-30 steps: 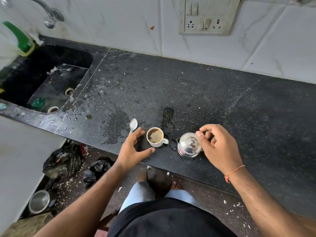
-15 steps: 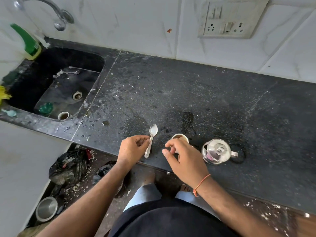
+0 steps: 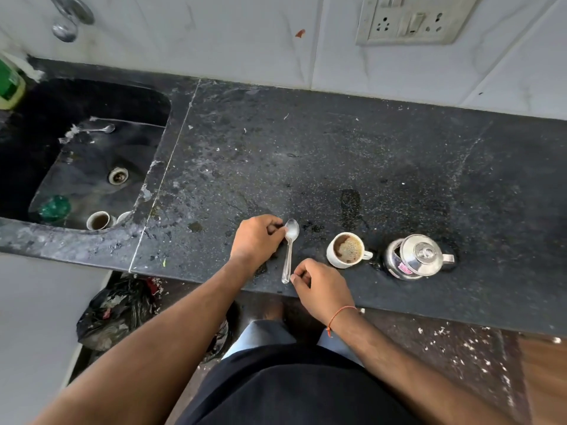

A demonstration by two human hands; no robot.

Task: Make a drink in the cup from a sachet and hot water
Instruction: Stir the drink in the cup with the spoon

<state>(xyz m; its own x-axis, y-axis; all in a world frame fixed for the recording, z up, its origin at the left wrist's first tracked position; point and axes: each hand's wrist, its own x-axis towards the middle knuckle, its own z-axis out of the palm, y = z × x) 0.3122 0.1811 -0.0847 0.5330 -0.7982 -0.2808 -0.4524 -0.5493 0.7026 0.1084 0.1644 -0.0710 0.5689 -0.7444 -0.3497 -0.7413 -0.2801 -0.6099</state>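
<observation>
Fingers of the right hand curl at the near tip of the spoon handle, touching it; whether they pinch it I cannot tell. Farther along, the left hand has its fingers bent at the spoon's bowl. Just right of the spoon, the white cup of frothy brown drink stands on the dark worktop, a lidded steel pot beside it. At far left lies the sink.
</observation>
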